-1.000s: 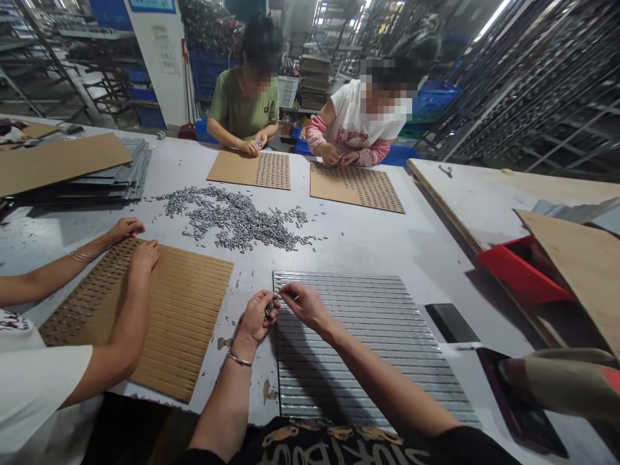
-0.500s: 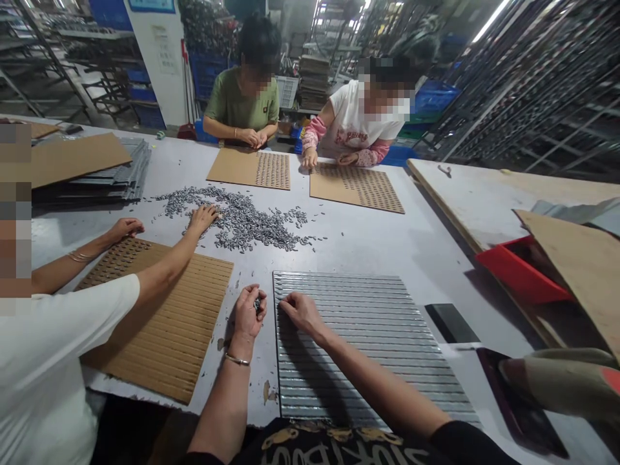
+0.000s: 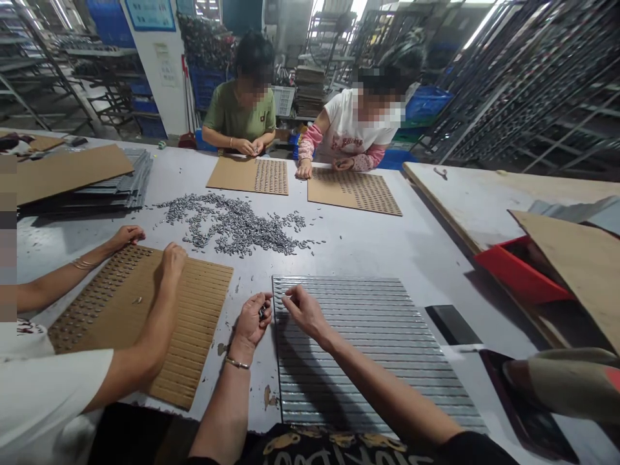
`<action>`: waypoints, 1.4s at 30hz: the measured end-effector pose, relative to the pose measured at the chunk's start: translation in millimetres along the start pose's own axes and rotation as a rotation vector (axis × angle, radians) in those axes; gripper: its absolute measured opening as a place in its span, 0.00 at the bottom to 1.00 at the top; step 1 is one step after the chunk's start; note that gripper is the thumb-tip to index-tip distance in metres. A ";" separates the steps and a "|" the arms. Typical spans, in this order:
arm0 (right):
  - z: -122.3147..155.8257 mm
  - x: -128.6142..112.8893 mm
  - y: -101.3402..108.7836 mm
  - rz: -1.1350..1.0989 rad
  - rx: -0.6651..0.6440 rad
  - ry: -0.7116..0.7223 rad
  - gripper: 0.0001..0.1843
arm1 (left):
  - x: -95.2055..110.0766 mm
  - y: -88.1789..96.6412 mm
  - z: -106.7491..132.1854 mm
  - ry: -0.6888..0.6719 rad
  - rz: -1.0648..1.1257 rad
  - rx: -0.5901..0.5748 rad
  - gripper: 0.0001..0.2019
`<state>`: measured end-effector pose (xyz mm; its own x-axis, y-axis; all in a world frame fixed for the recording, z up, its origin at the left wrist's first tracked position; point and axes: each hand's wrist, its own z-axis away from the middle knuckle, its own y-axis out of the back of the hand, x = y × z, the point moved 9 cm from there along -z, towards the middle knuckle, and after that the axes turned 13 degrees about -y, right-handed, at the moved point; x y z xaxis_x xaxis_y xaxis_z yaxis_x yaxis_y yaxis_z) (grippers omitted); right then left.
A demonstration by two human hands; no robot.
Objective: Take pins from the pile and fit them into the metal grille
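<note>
Left hand [image 3: 252, 318] cupped palm-up beside tray [image 3: 378, 361], curled around small dark parts [image 3: 262, 312]; right hand [image 3: 303, 309] on tray corner, fingertips pinched, contents unclear.

Single head-worn view, close above the table [image 3: 378, 245], looking forward and down; grooved tray [image 3: 368, 336] directly below, facing workers across the far edge. No second view.
</note>
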<state>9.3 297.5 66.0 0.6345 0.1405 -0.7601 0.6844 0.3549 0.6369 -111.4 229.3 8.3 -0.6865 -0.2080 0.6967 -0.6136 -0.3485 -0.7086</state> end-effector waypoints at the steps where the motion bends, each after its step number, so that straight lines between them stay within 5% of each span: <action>1: 2.8 -8.3 4.2 -0.022 -0.002 0.046 0.09 | -1.7 -2.3 0.5 0.014 0.021 -0.019 0.21; 7: 11.1 -39.0 -0.9 -0.014 -0.055 0.224 0.08 | -6.0 -9.0 4.6 0.050 -0.027 -0.055 0.20; 19: 3.3 -32.4 -19.0 0.093 -0.159 0.192 0.06 | -4.1 -10.8 10.2 0.038 -0.244 -0.128 0.19; 25: 2.2 -22.3 -11.3 0.068 -0.063 0.099 0.08 | -5.0 -9.6 8.9 0.044 -0.220 -0.081 0.17; 32: 6.6 -18.2 -6.1 -0.011 -0.134 0.066 0.10 | -8.4 -10.4 8.9 0.055 -0.268 -0.115 0.16; 37: 2.7 6.0 4.4 -0.007 -0.086 -0.046 0.10 | 3.4 3.6 1.5 0.014 -0.066 0.039 0.17; 42: 5.8 29.0 -12.6 0.136 -0.107 -0.108 0.10 | 18.4 16.5 -1.1 -0.077 -0.006 0.144 0.19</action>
<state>21.1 291.8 36.7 0.7572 0.0965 -0.6460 0.5511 0.4366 0.7112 -134.6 220.8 9.3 -0.6473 -0.2731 0.7116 -0.5515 -0.4766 -0.6846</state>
